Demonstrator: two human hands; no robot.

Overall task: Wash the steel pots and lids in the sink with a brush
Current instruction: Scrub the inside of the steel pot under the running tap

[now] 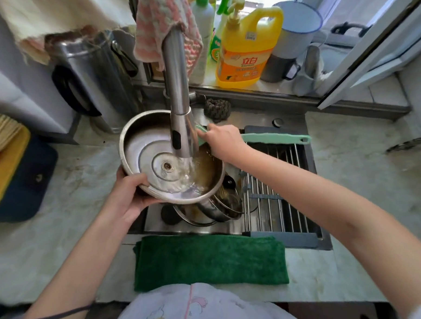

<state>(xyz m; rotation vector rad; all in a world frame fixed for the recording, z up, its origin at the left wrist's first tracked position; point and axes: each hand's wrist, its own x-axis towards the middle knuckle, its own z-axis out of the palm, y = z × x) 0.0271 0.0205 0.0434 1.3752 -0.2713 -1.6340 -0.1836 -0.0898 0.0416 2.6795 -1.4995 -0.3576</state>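
Observation:
A round steel lid (pixel 146 150) is held tilted over the sink, its concave underside up, with a small screw at its centre. My left hand (pixel 130 194) grips its near-left rim. Water from the steel faucet (pixel 177 93) runs onto the lid. My right hand (pixel 224 140) grips a mint-green brush (pixel 276 138) at the lid's far-right edge; the bristle end is hidden behind the faucet. Under the lid, more steel pots and glass lids (pixel 221 207) are stacked in the sink.
A roll-up drying rack (pixel 274 204) covers the sink's right half. A green towel (pixel 209 260) lies on the front edge. Yellow detergent bottle (pixel 245 49), enamel mug (pixel 295 30), dark scrubber (pixel 217 108) stand behind. A tall steel container (pixel 87 75) stands at the left.

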